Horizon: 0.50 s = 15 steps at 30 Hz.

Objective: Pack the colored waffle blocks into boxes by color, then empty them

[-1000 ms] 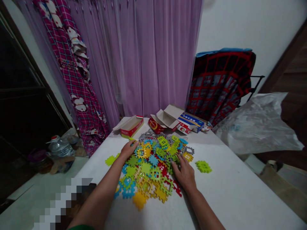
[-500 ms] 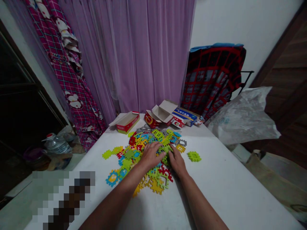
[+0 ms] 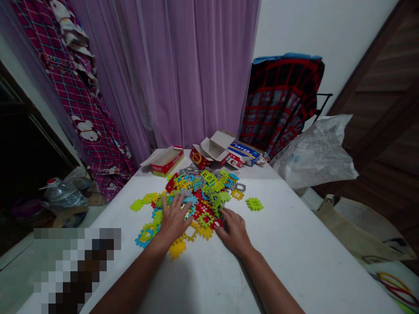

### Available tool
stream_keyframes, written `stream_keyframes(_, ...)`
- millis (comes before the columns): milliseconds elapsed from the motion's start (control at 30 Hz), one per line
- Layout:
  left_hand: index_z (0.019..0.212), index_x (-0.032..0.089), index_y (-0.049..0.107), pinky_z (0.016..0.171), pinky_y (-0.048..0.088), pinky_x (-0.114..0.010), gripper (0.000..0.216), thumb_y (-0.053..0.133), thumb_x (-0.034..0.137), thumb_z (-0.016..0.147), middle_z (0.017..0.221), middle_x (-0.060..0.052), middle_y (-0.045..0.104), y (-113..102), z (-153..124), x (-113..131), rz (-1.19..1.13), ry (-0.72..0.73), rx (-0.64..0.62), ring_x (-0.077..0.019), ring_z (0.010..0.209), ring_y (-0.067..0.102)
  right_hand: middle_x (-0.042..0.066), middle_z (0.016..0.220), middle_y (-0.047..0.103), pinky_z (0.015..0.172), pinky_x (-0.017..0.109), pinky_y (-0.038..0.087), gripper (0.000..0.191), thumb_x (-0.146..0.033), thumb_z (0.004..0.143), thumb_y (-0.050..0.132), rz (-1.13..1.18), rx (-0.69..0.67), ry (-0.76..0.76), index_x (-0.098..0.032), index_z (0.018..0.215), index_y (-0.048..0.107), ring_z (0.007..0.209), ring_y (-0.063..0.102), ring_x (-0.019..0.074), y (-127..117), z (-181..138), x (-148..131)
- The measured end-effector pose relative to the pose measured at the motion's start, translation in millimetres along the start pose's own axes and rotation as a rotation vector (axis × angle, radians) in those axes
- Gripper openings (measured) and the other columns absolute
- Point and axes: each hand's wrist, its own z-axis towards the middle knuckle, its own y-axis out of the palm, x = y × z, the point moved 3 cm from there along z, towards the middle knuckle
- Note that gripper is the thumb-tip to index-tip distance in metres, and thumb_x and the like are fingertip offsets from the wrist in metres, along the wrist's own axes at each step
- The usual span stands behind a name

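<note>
A heap of flat notched plastic building pieces (image 3: 209, 178), in green, yellow, red, blue and grey, lies on the white table (image 3: 281, 257). My left hand (image 3: 175, 220) rests palm down on the heap's left front, its fingers spread over blue and green pieces. At the right edge of the heap is my right hand (image 3: 235, 229), with thumb and fingers apart around the end of a red piece (image 3: 217, 223). Whether it touches that piece I cannot tell. Yellow pieces (image 3: 177, 249) lie at the front, between my forearms. One green piece (image 3: 254, 204) sits apart on the right.
Behind the heap stand an open red carton (image 3: 167, 161), another open carton (image 3: 214, 150) and a blue box (image 3: 245, 152). A clear plastic bag (image 3: 317, 152) is at the table's right side. Purple curtains (image 3: 196, 69) hang behind.
My left hand has moved left across the heap, baring red pieces in the middle. My right hand has drawn back slightly toward me. The view has shifted a little.
</note>
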Motion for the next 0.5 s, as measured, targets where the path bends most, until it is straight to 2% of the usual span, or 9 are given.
stream_keyframes(100,0.122,0.026,0.062,0.112,0.004,-0.069,0.039,0.06,0.038,0.085,0.147,-0.013,0.044,-4.9,-5.7,4.8,0.01,-0.092,0.014,-0.035,0.139,0.035,0.012,0.126,0.063,0.1,0.044,0.04,0.044,-0.036,0.083,0.056,0.046,0.021,0.026,-0.02,0.123,0.06,0.116,0.056,0.0251,0.9,8.1,-4.3)
stream_keyframes(200,0.125,0.031,0.06,0.114,0.005,-0.066,0.039,0.056,0.041,0.088,0.147,-0.009,0.046,-4.1,-19.1,24.0,-0.098,0.002,-0.015,-0.0316,0.139,0.035,0.009,0.116,0.069,0.096,0.041,0.042,0.033,-0.035,0.087,0.05,0.097,0.088,0.067,-0.02,0.112,0.065,0.109,0.06,0.0231,-3.1,10.9,-2.1)
stream_keyframes(300,0.121,0.036,0.063,0.115,0.004,-0.064,0.035,0.059,0.04,0.086,0.143,-0.006,0.051,0.7,-29.6,39.5,-0.158,0.071,-0.048,-0.0307,0.138,0.038,0.009,0.11,0.07,0.092,0.038,0.043,0.028,-0.036,0.085,0.052,0.08,0.129,0.083,-0.02,0.103,0.066,0.104,0.061,0.0233,-6.7,11.8,-2.3)
stream_keyframes(500,0.115,0.032,0.066,0.115,0.006,-0.065,0.03,0.055,0.033,0.088,0.139,-0.007,0.055,6.6,-35.2,39.7,-0.109,0.021,-0.009,-0.0312,0.134,0.043,0.009,0.104,0.069,0.084,0.035,0.04,0.031,-0.039,0.079,0.062,-0.075,0.063,0.128,-0.018,0.102,0.064,0.099,0.059,0.0243,-3.7,21.8,-12.4)
